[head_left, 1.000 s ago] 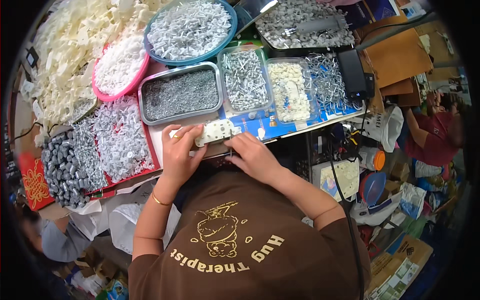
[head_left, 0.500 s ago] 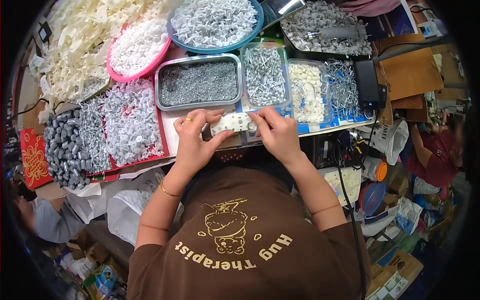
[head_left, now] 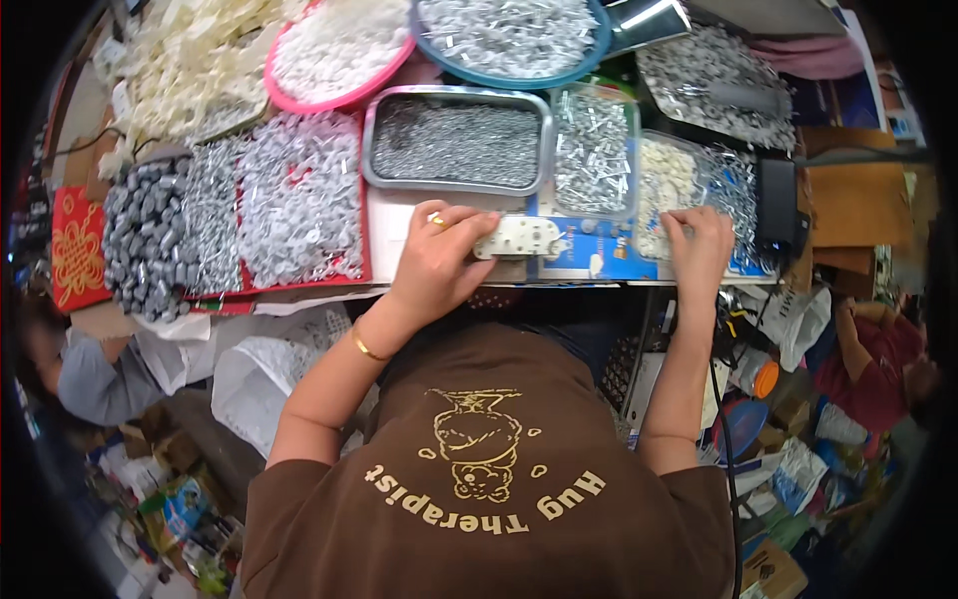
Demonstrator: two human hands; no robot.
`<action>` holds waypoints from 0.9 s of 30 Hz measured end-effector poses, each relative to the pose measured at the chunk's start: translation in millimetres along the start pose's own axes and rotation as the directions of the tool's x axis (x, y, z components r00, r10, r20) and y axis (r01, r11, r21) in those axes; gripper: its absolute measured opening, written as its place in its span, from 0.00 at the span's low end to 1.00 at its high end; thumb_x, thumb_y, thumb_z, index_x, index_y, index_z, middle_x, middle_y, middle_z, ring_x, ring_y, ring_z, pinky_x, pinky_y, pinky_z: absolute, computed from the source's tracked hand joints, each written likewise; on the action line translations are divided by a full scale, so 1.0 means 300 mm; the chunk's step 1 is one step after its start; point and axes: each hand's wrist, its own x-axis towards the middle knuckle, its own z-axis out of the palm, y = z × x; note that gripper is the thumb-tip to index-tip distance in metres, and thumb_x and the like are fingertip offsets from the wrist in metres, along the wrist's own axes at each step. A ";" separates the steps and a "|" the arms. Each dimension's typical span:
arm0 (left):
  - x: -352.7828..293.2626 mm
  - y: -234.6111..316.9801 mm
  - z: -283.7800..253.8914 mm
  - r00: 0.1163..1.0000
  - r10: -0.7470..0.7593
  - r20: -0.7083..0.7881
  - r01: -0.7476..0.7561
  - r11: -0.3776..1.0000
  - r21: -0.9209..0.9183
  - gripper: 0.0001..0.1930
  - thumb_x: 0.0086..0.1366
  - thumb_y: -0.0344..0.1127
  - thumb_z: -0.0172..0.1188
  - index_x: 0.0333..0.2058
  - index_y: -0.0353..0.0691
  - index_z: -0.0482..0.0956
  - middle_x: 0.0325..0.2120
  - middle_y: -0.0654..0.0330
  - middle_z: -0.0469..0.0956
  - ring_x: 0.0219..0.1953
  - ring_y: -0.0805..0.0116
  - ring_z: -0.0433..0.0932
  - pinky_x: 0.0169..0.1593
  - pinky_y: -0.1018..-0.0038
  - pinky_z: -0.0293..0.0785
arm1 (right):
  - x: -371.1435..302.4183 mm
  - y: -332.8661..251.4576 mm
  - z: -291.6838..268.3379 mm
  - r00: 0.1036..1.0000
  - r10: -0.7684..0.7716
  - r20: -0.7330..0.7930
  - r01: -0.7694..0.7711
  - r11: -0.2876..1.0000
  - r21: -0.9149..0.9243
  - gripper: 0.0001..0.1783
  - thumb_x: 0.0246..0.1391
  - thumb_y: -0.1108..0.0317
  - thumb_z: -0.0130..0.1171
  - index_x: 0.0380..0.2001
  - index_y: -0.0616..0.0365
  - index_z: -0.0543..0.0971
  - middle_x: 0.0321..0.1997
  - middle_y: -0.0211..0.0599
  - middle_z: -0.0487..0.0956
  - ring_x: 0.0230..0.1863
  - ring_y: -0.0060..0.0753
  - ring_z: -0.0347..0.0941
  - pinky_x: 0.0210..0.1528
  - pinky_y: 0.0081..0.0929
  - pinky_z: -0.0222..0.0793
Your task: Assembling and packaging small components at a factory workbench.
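My left hand [head_left: 439, 258] is closed on one end of a white oblong plastic piece [head_left: 526, 238] with rounded edges and small dark spots or holes along it. It holds the piece level above the near edge of the table. My right hand [head_left: 702, 243] is at the clear tray of small cream plastic parts [head_left: 667, 172], fingers bent together at its near side. Whatever the fingertips pinch, if anything, is too small to make out. Just left of that tray is a clear tub of silver screws [head_left: 593, 150].
Behind my left hand stands a metal tray of tiny screws [head_left: 454, 150]. A pink basin [head_left: 339, 100] and a blue basin [head_left: 519, 82] hold white parts. Grey cylinders [head_left: 150, 240] lie far left; a black box [head_left: 778, 200] is at right. Another person [head_left: 873, 344] sits at far right.
My right hand has let go of the white piece and moved right to the cream parts tray. The left hand still holds the piece. The whole view has shifted.
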 end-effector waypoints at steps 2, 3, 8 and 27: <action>-0.009 0.017 -0.010 0.999 -0.033 0.017 0.032 0.999 0.031 0.26 0.50 0.33 0.72 0.50 0.39 0.77 0.42 0.59 0.82 0.47 0.60 0.78 0.58 0.59 0.63 | 0.003 0.000 0.011 1.000 -0.011 0.001 0.011 1.000 0.017 0.06 0.50 0.67 0.67 0.27 0.58 0.86 0.30 0.38 0.81 0.36 0.44 0.72 0.43 0.38 0.67; -0.003 0.026 -0.021 0.998 -0.041 0.040 0.040 0.998 0.040 0.26 0.52 0.36 0.72 0.50 0.39 0.77 0.42 0.60 0.82 0.47 0.60 0.78 0.59 0.59 0.60 | 0.001 0.003 0.019 1.000 0.028 -0.004 -0.028 0.999 0.023 0.06 0.52 0.68 0.65 0.30 0.59 0.85 0.31 0.39 0.82 0.36 0.43 0.75 0.42 0.36 0.69; 0.112 -0.080 -0.154 0.985 -0.142 -0.093 0.158 0.968 0.194 0.15 0.56 0.36 0.71 0.44 0.51 0.85 0.44 0.66 0.81 0.51 0.66 0.75 0.58 0.61 0.55 | -0.006 -0.114 -0.064 0.958 0.259 0.126 -0.276 0.699 0.660 0.05 0.60 0.75 0.61 0.38 0.65 0.81 0.36 0.35 0.84 0.36 0.25 0.81 0.41 0.19 0.73; 0.170 -0.248 -0.052 0.984 -0.115 -0.134 0.148 0.951 0.270 0.04 0.54 0.40 0.71 0.26 0.51 0.86 0.27 0.71 0.79 0.37 0.67 0.74 0.51 0.60 0.54 | -0.056 -0.371 -0.072 0.820 -0.564 -0.099 0.547 0.722 0.424 0.12 0.40 0.75 0.73 0.32 0.54 0.84 0.28 0.29 0.74 0.32 0.37 0.68 0.35 0.35 0.62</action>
